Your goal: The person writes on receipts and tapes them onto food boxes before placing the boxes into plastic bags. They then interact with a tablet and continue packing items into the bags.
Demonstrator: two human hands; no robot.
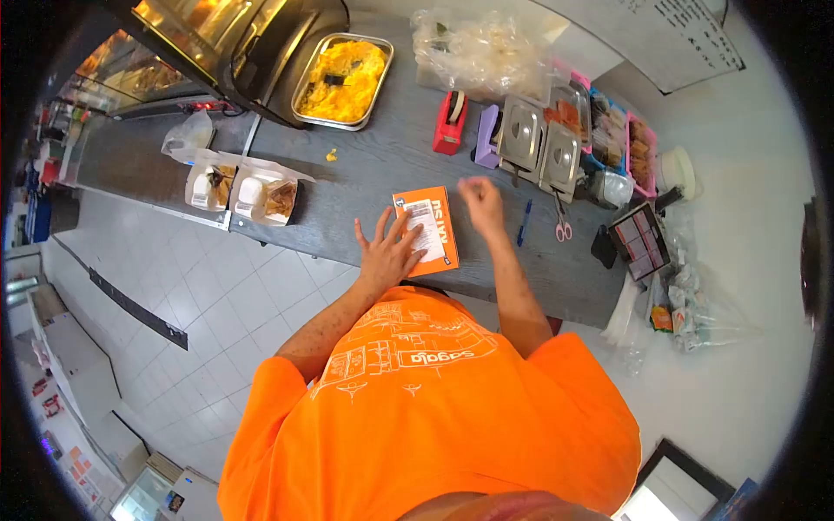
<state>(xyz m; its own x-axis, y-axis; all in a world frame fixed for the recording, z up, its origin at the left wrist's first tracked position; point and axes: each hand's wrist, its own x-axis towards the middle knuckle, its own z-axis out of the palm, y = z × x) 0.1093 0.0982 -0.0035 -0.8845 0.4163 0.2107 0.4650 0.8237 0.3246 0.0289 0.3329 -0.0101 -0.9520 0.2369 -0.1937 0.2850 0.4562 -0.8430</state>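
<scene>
My left hand (388,253) lies with spread fingers on a white printed slip (424,224). The slip rests on an orange box (445,250) lettered "KATSU", near the counter's front edge. Just right of the box, my right hand (483,208) is raised with its fingers curled together. Their tips are slightly blurred, and whatever they may pinch cannot be made out. Beyond it stands a red tape dispenser (449,124). A blue pen (525,222) and a pair of scissors (563,227) lie to the right of my right hand.
Two open food boxes (268,195) sit left on the grey counter (365,178). A metal tray (300,113) of yellow food stands behind, beside a glass display case (187,43). Lidded steel containers (521,130), a purple holder (487,139) and pink baskets (641,156) line the right back.
</scene>
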